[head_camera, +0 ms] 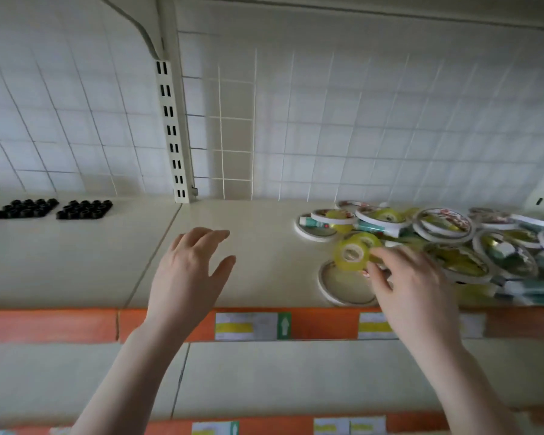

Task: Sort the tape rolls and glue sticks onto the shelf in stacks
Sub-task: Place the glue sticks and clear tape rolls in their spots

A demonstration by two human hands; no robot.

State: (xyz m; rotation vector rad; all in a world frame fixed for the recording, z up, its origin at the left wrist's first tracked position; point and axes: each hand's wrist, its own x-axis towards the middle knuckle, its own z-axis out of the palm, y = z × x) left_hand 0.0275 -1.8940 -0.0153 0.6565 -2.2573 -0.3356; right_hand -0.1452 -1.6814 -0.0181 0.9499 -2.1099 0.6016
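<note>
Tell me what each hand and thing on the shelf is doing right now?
Right hand: pinches the yellow tape roll.
Yellow tape roll: lifted, tilted on edge.
Left hand: open, hovering over the shelf.
Pile of tape rolls and glue sticks: jumbled, unsorted.
Black trays: flat, side by side.
Shelf: no stacks yet.

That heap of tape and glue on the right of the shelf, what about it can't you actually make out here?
- Heap, head view: runs past the right edge, so its full extent and count are unknown.
- Labels on the flat rolls: blurred, unreadable.
- Glue sticks: partly buried under rolls; number unclear.
- Yellow tape roll: the right hand pinches it; its far edge hides behind the fingers.
- Price tags: print too small.
</note>
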